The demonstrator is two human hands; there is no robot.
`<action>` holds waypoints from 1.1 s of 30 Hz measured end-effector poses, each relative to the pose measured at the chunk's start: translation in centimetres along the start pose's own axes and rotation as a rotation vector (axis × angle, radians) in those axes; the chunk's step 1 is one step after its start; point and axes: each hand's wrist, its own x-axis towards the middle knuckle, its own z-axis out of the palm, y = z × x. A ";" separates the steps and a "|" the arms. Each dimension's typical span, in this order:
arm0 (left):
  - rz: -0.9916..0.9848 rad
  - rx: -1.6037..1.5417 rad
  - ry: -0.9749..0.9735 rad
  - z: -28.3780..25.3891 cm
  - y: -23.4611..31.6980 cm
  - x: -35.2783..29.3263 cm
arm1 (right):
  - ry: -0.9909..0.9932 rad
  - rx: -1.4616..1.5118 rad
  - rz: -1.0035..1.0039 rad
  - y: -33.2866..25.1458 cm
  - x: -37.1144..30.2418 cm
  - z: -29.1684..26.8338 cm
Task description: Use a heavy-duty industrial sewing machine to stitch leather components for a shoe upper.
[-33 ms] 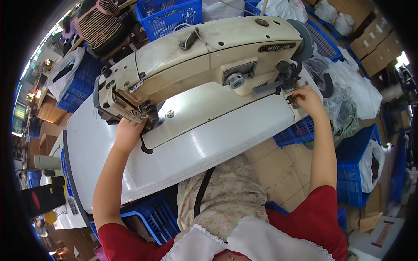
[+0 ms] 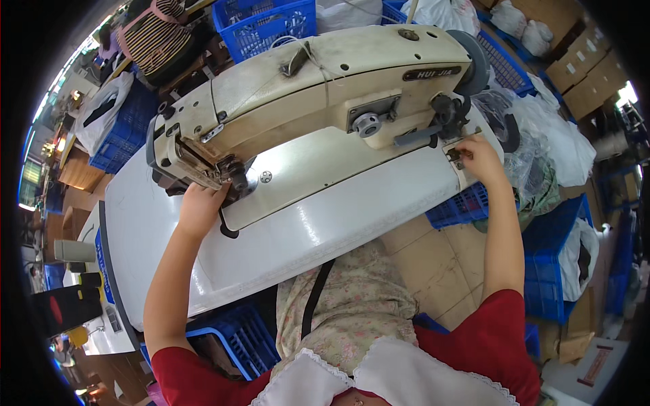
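Near twelve o'clock, a cream metal sewing machine (image 2: 277,111) apparently undergoes hands-on work, left hand (image 2: 201,208) at nine, right hand (image 2: 483,160) between two and three, grips obscured; steadiness seems needed next.

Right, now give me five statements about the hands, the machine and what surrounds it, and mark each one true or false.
1. The left hand is at the machine's left end. True.
2. Both hands are together at that end. False: the right hand is at the other end, by a small metal part.
3. The tabletop is black. False: it is white.
4. A blue crate stands beyond the machine. True.
5. The person's sleeves are green. False: they are red.
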 end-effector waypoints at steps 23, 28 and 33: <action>-0.216 0.373 -0.242 0.7 6.3 -1.0 | -0.469 1.776 0.597 -20.8 -5.9 5.8; -0.322 0.367 -0.144 1.9 7.7 -0.6 | -0.665 1.329 0.239 -32.5 -6.1 10.1; -0.382 0.312 -0.032 2.6 7.9 -1.3 | -0.595 1.404 0.085 -38.1 -6.0 12.9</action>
